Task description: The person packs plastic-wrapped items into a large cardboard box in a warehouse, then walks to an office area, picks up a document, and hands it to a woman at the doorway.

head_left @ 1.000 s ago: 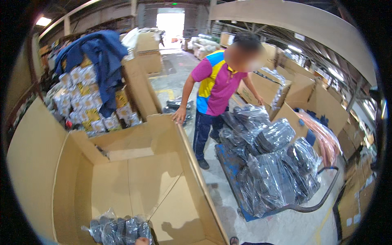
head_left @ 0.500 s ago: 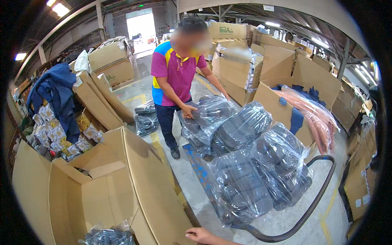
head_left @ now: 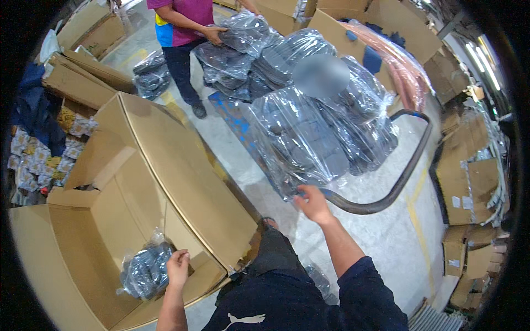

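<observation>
Inside the big open cardboard box (head_left: 182,182) at lower left lies a clear plastic bag of dark, rounded pieces (head_left: 146,270). My left hand (head_left: 178,267) is over the box beside this bag, its fingers loosely bent with nothing seen in them. My right hand (head_left: 313,205) reaches forward with fingers apart and empty, close to the near lower corner of a large clear bag of dark pads (head_left: 301,132). That bag lies with several similar ones on a low blue platform (head_left: 237,124). Whether my right fingertips touch the plastic I cannot tell.
A black bent tube handle (head_left: 397,187) curves out from the platform's near side. Across the platform, a co-worker (head_left: 185,27) has hands on the far bags. More filled bags (head_left: 152,74) lie on the floor behind. Cardboard boxes (head_left: 469,187) line the right side.
My view has tipped down and my left hand has come into it, over the box. My right hand has reached forward toward the bags. The co-worker's hands stay at the far bags.
</observation>
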The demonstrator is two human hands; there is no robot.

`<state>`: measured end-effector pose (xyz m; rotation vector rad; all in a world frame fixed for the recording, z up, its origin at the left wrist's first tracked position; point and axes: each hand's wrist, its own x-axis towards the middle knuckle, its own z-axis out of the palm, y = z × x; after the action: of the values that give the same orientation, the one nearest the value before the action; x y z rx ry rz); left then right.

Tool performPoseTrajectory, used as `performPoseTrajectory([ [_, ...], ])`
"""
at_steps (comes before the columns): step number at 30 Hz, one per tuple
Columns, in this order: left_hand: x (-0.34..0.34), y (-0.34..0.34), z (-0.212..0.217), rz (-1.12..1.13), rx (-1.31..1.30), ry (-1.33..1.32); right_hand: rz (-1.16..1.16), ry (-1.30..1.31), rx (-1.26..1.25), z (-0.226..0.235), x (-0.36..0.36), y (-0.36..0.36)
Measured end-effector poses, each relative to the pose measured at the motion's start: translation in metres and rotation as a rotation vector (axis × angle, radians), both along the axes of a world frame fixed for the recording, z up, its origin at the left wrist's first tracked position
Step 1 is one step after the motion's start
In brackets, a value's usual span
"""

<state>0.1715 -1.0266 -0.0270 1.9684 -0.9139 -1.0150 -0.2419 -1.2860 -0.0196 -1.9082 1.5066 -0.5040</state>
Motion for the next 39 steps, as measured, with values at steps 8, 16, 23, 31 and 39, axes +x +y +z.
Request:
performPoseTrajectory([
  [8,-0.062,-0.149,0.024,-0.17,-0.252,0.015,-0.76,-0.605,0.159,0.025,-0.001,-0.143],
  [16,-0.136,-0.391,0.024,-0.439,-0.08,-0.32,-0.234,0.786,0.681,-0.126,-0.211,-0.172],
  [23,-0.166,-0.65,-0.036,-0.656,0.079,-0.59,-0.921,-0.643,1.161,-0.193,-0.209,-0.093],
  [31,-0.184,-0.723,-0.131,-0.771,0.353,-0.126,-1.127,-1.206,0.985,-0.205,-0.171,-0.098],
  [39,-0.136,-0.603,-0.079,-0.466,0.306,-0.167,-1.031,-1.049,0.554,-0.171,-0.156,-0.145],
])
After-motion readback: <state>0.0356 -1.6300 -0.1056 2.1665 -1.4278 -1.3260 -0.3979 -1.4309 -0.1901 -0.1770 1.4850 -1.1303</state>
